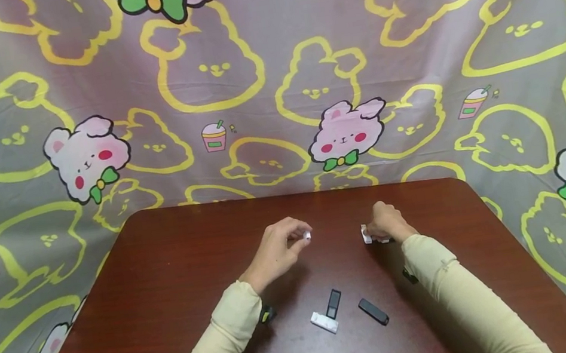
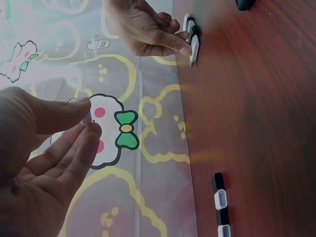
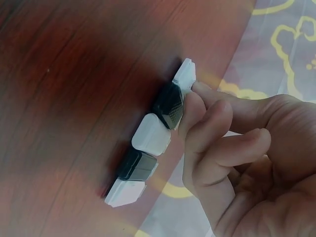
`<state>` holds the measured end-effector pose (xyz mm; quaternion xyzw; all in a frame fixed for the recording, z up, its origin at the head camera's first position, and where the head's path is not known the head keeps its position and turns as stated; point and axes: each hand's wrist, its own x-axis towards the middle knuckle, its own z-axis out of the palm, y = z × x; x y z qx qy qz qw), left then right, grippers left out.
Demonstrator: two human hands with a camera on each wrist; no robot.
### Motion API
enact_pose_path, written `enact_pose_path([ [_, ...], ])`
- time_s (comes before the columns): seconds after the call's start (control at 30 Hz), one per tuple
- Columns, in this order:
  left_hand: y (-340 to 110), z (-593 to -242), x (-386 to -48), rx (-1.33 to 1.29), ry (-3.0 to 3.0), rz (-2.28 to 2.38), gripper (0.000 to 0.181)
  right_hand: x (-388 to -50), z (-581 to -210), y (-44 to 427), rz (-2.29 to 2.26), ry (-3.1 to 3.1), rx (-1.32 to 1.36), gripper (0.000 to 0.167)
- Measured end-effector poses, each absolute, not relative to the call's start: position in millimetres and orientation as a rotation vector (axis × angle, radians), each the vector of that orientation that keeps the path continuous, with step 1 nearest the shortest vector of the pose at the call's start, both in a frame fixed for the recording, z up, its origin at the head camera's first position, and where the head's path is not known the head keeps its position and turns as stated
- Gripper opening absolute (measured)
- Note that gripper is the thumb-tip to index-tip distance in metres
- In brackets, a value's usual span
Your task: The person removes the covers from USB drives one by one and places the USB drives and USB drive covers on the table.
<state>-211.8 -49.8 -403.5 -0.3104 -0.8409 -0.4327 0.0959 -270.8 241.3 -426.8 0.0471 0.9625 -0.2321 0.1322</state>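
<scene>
My left hand [image 1: 274, 253] is raised over the far part of the table and pinches a small white piece [image 1: 307, 235] between thumb and fingertips. Fingers cover most of that piece in the left wrist view. My right hand [image 1: 388, 223] has thumb and forefinger on the white block [image 3: 186, 74] at one end of a row. Beyond it in the row stand a black block [image 3: 168, 103], a white block [image 3: 151, 134], another black one [image 3: 137, 165] and a white one [image 3: 125, 192], side by side.
Closer to me on the brown table [image 1: 182, 311] lie a white stick [image 1: 324, 322], a black stick with a window-like panel [image 1: 335, 302] and a dark stick [image 1: 374, 312]. A second black-and-white row [image 2: 220, 199] shows in the left wrist view. A patterned cloth [image 1: 253, 120] hangs behind.
</scene>
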Motion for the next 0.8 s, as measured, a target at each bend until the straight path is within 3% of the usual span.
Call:
enact_pose_path([
  [0.5, -59.9, -399.0, -234.1, -0.817, -2.536, -1.165, 0.014, -267.8, -406.4, 254.3, -0.837, 2.841, 0.2, 0.055],
  [0.8, -52.1, -405.2, -257.4, -0.908, -2.556, -0.929, 0.013, -255.0, -386.5, 253.8, -0.832, 2.94, 0.13, 0.056],
])
